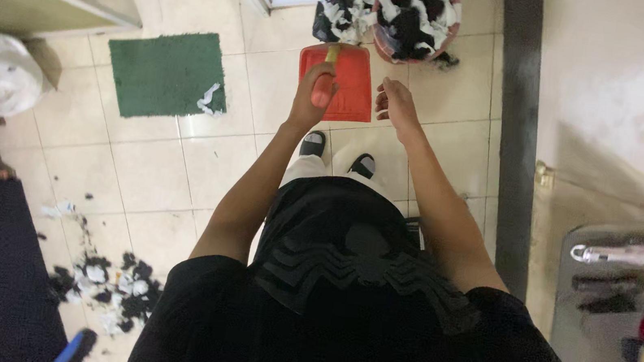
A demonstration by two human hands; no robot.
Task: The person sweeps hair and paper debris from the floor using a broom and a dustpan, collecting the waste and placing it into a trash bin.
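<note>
Fig.: we see the left hand gripping the red dustpan by its handle, just below the scrap-filled pink basket, w/ the right hand open beside the pan.

A red dustpan of smooth plastic, with a slight gloss, is seen. The bin behind it looks like pink plastic and is filled with soft scraps of black and white cloth. The floor is covered with pale glazed tiles, smooth and a little shiny. A green mat with a rough, matt pile is laid on it. More cloth scraps are scattered there. The black shirt is made of matt cloth.
</note>
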